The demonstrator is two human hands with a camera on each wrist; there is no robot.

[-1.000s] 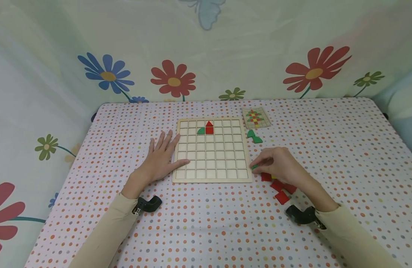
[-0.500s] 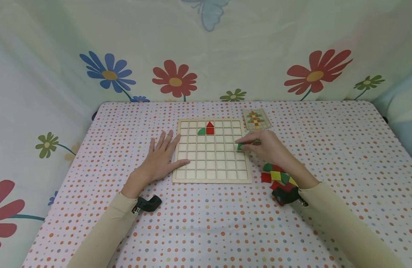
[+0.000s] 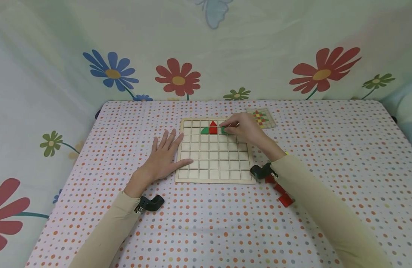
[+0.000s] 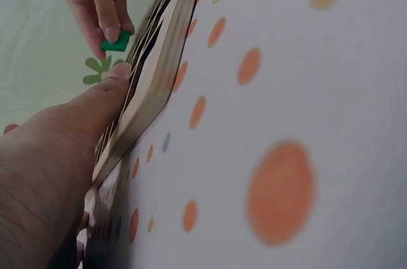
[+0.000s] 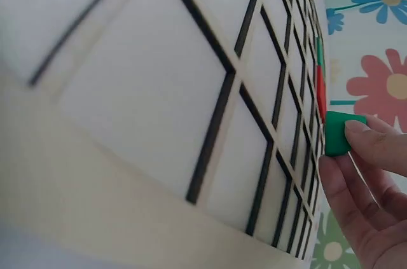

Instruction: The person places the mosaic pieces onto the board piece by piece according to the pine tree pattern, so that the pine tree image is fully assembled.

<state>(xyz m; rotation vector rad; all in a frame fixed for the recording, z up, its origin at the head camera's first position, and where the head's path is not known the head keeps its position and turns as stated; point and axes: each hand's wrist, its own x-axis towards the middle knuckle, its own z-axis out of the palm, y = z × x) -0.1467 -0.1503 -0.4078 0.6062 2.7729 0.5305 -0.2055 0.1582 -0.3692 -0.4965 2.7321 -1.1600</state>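
Note:
A wooden grid board (image 3: pixel 216 181) lies on the dotted table. In one of its upper columns sit a red triangle (image 3: pixel 213 123) and a red square tile (image 3: pixel 213 130), with a green quarter-round tile (image 3: pixel 205 131) left of the square. My left hand (image 3: pixel 160 160) lies spread at the board's left edge, thumb over the rim. Between thumb and fingers, my right hand (image 3: pixel 246 128) pinches a green tile (image 5: pixel 338 132), held at the upper right cells beside the red square. Fingers cover part of that tile, so its full shape is hidden.
A pattern card (image 3: pixel 266 120) lies behind the right hand, partly covered by it. Loose red tiles (image 3: pixel 286 200) lie right of the board, the rest of the pile being under the right forearm. A flowered cloth (image 3: pixel 152 44) hangs behind the table.
My right hand has carried the green tile from the pile on the right, up and left across the board to beside the red square. My left hand has stayed at the board's edge.

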